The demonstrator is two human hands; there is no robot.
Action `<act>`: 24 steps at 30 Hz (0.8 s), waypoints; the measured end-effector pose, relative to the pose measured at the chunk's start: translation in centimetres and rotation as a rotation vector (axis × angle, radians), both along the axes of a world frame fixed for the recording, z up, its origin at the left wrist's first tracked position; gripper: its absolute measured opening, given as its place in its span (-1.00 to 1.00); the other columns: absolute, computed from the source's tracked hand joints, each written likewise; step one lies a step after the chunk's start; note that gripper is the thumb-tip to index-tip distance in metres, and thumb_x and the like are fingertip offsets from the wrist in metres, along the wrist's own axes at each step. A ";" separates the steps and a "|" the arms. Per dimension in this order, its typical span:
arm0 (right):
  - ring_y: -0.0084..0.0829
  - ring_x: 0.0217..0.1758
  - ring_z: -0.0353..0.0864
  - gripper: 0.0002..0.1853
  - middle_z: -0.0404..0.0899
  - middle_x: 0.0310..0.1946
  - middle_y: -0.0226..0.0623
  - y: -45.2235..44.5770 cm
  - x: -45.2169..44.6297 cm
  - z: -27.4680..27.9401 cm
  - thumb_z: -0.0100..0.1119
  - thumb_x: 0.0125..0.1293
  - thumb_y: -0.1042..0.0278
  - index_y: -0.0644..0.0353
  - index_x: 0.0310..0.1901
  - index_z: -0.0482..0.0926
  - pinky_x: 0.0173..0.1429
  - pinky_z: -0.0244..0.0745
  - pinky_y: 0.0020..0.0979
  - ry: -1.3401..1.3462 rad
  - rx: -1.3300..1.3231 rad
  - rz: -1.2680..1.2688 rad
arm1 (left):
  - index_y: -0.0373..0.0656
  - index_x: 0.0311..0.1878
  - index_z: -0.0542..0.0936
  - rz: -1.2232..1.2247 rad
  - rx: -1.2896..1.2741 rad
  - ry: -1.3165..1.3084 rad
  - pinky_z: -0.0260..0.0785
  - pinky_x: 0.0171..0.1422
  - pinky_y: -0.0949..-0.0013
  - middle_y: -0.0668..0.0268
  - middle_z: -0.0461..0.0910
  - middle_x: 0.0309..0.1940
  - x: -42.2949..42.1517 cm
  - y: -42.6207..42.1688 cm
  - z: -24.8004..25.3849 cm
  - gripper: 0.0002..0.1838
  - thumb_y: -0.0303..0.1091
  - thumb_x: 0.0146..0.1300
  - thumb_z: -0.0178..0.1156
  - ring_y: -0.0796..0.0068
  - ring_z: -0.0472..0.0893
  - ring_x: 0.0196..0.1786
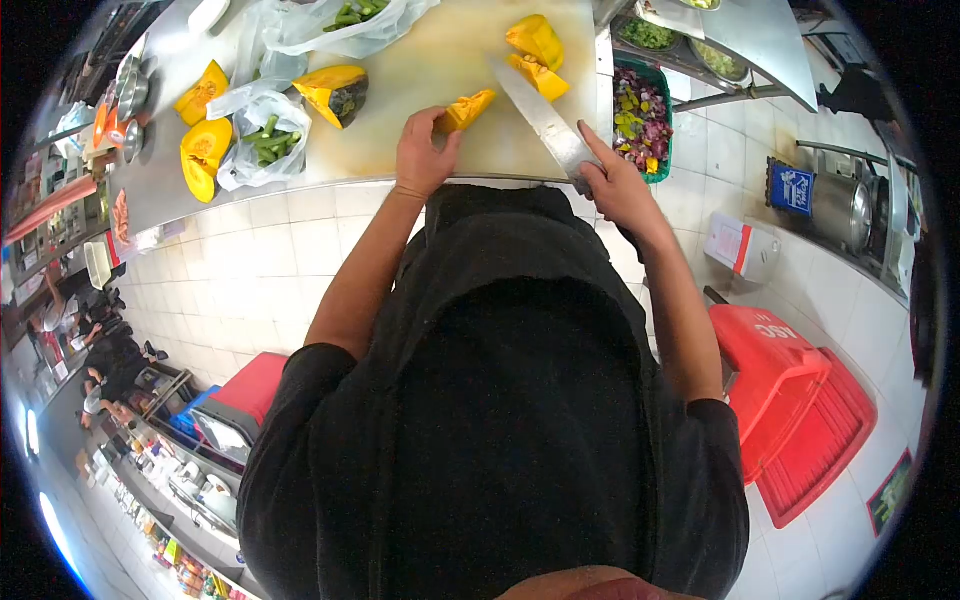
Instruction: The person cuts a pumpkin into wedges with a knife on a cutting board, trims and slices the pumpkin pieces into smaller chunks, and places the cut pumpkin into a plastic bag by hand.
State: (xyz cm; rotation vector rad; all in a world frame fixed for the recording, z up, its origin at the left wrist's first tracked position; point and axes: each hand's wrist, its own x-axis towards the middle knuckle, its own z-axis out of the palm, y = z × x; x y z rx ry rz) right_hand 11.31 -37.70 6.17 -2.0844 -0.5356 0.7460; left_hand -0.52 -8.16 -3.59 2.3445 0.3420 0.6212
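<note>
My left hand (428, 152) grips the near end of a small pumpkin wedge (470, 108) on the pale cutting board (430, 62). In my right hand (618, 188) is a broad kitchen knife (545, 125), its blade slanting up and left over the board, just right of the wedge. Beyond the blade lie two cut pumpkin pieces (536, 42). A larger pumpkin chunk (334, 92) with dark green rind sits left of my left hand. Farther left are more pumpkin pieces (206, 155) with orange flesh showing.
Plastic bags of green vegetables (268, 140) lie on the steel table (150, 190). A green crate (655, 120) of purple and yellow scraps stands right of the board. A red bin (770, 390) is behind on my right. Other people (110, 355) are far left.
</note>
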 end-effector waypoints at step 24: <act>0.16 0.15 0.66 -0.42 0.64 0.06 0.25 -0.6 1.0 -2.3 0.15 0.43 0.34 -0.19 0.47 0.41 0.27 0.53 -0.19 0.067 0.028 0.089 | -0.23 0.18 0.54 0.007 0.059 0.029 0.53 0.25 0.13 0.01 0.62 0.07 -0.2 -0.5 0.4 -0.54 -0.45 0.20 0.38 -0.01 0.65 0.11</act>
